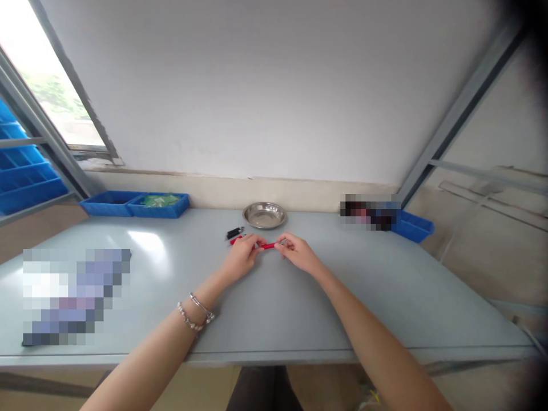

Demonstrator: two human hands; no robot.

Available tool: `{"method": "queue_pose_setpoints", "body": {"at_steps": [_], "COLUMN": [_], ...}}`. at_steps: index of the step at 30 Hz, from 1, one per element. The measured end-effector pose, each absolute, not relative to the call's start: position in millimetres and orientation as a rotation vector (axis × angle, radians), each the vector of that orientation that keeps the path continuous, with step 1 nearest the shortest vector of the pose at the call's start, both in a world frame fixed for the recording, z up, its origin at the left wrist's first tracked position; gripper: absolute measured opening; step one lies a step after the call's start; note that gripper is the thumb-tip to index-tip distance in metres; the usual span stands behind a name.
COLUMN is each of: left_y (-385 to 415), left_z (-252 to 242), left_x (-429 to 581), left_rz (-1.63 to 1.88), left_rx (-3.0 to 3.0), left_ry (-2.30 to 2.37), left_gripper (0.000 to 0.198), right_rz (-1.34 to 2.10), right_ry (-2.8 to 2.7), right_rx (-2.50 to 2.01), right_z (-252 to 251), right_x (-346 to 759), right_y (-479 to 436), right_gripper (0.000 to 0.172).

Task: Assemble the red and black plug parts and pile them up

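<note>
A slim red pen [268, 246] is held level just above the grey tabletop, between my two hands. The fingers of my left hand [245, 255] are closed on its left end. My right hand [298, 251] pinches the right end, where a small pale or metallic part shows at the fingertips. Another red pen-like piece [235, 240] lies just behind my left hand, partly covered by it. Farther back are black pen-like pieces [235, 232], lying close together. Fine details of the pens are too small to make out.
A round metal dish [264, 216] stands behind my hands near the wall. Two blue trays [158, 212] are at the back left, one with green-and-white packets [161, 200]. Another blue bin [413, 226] sits back right beside a blurred item. A blurred flat item [81, 297] lies front left.
</note>
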State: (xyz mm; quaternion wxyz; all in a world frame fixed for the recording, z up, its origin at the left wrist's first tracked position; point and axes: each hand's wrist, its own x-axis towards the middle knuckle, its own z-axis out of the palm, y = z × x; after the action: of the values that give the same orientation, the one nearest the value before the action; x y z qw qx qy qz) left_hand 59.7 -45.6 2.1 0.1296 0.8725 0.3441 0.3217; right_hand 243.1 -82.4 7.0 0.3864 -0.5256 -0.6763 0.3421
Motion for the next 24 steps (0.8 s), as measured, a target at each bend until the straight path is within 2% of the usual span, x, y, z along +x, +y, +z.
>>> {"method": "queue_pose_setpoints", "body": {"at_steps": [5, 11, 19, 21, 24], "left_y": [-46.3, -45.8, -47.4, -47.5, -47.4], "left_z": [2.4, 1.5, 4.3, 4.3, 4.2], "left_x": [60.2, 60.1, 60.2, 60.3, 60.7], "left_rz": [0.930, 0.920, 0.933, 0.932, 0.923], "left_rx": [2.525, 2.542, 2.513, 2.514, 2.528], "left_ry": [1.013, 1.010, 1.033, 1.035, 1.024], "left_gripper": [0.011, 0.011, 0.012, 0.012, 0.011], "right_rz": [0.821, 0.762, 0.775, 0.760, 0.753], "right_ry": [-1.775, -1.810, -1.772, -1.802, -1.824], "right_rx": [-1.314, -1.371, -1.338, -1.338, -1.360], "right_z": [4.9, 2.8, 6.0, 5.1, 3.3], "right_x": [243.5, 245.1, 244.8, 245.3, 246.3], "right_y": [-80.3, -79.8, -80.6, -79.9, -79.1], "right_gripper": [0.018, 0.036, 0.018, 0.018, 0.029]}}
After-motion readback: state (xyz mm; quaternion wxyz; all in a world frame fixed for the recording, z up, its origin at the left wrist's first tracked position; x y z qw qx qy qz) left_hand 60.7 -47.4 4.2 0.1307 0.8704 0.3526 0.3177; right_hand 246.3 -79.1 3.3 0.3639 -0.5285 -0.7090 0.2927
